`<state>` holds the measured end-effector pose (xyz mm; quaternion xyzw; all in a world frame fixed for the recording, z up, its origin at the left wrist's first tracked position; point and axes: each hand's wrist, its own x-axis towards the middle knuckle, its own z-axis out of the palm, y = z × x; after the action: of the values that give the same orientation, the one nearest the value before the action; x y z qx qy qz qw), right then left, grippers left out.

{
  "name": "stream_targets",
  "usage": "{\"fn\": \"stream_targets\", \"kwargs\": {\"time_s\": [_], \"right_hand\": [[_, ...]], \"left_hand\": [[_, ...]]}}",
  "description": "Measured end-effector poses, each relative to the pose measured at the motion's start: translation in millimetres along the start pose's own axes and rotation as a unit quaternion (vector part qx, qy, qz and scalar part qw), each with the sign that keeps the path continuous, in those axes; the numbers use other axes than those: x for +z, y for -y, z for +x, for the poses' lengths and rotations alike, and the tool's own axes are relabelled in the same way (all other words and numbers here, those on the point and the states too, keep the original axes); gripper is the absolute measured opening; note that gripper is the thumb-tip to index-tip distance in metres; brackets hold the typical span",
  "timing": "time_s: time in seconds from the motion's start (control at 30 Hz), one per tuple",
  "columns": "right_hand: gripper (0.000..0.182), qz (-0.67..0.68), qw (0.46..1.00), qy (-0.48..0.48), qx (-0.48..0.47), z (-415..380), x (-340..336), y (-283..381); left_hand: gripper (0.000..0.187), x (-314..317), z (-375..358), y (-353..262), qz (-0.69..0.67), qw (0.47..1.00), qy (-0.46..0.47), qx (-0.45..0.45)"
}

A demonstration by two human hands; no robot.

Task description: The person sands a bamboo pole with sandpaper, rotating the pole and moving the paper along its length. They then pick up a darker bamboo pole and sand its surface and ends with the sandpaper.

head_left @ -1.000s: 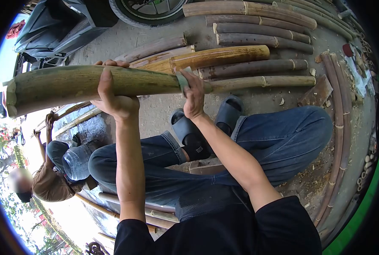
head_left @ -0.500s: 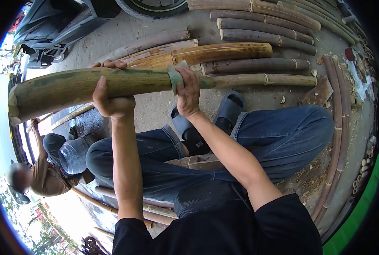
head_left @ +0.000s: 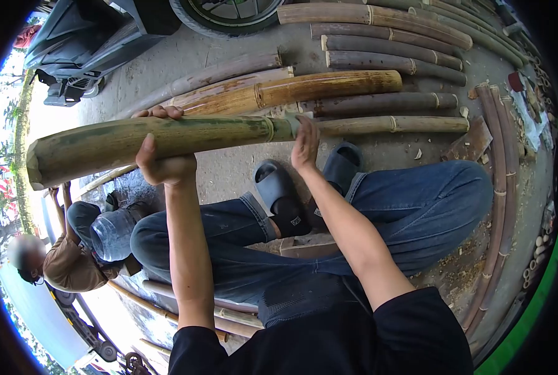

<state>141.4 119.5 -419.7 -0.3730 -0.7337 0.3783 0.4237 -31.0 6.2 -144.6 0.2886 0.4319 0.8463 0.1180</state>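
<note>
A thick green-brown bamboo pole (head_left: 216, 134) is held up across my lap, its wide cut end toward the left. My left hand (head_left: 163, 165) is closed round the middle of it, thumb in front and fingertips over the top. Near the pole's narrower right part, my right hand (head_left: 305, 145) presses a thin pale-green sheet (head_left: 286, 127) against the bamboo. The sheet is partly hidden behind the fingers, and a pale bamboo node ring shows just left of it.
Several bamboo poles (head_left: 329, 87) lie on the concrete beyond. More long poles (head_left: 496, 206) run along my right, near wood shavings. A scooter (head_left: 97, 37) stands at the upper left. Another person (head_left: 72, 262) sits at the left beside a clear plastic jug (head_left: 111, 236).
My right hand and the green sheet have slid right along the pole, uncovering a node ring. The pole's left end has shifted slightly right and down.
</note>
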Motion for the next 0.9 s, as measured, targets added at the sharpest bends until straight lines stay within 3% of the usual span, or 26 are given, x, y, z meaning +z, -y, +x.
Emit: {"fn": "stream_targets", "kwargs": {"time_s": [0.1,0.2,0.3,0.4,0.5,0.57,0.67,0.7,0.77,0.83,0.9], "right_hand": [[0.049,-0.026,0.997,0.007,0.074,-2,-5,7],[0.050,0.098,0.994,-0.009,-0.048,24,-1,93],[0.049,0.072,0.995,0.005,-0.063,20,-2,75],[0.042,-0.025,1.000,0.001,0.002,8,-1,-16],[0.043,-0.037,0.994,0.083,0.061,16,-9,10],[0.045,0.088,0.992,0.083,-0.029,34,-6,71],[0.046,0.107,0.991,0.032,-0.078,30,-6,98],[0.046,0.099,0.988,0.035,-0.110,29,-10,82],[0.046,0.014,0.998,0.038,-0.037,12,-10,6],[0.047,-0.031,0.999,0.042,0.009,18,-14,-1],[0.048,0.017,0.996,0.085,0.015,19,-12,15]], "left_hand": [[0.060,3,-2,2,-0.007,1.000,0.004,-0.006],[0.060,3,-1,1,-0.010,1.000,0.007,-0.009],[0.060,-4,-3,-1,-0.005,1.000,0.001,0.001],[0.060,-6,-4,0,-0.012,1.000,0.001,-0.001],[0.060,-1,-3,2,-0.028,1.000,-0.001,-0.007],[0.060,-2,-3,2,-0.024,1.000,-0.001,-0.010],[0.060,-6,-4,0,-0.013,1.000,0.007,-0.007],[0.060,-8,-4,0,-0.013,1.000,0.011,-0.002],[0.059,-10,-5,1,-0.037,0.999,0.008,-0.002],[0.060,-7,-5,0,-0.032,0.999,0.005,0.001],[0.060,-4,-5,0,-0.026,1.000,-0.001,-0.005]]}}
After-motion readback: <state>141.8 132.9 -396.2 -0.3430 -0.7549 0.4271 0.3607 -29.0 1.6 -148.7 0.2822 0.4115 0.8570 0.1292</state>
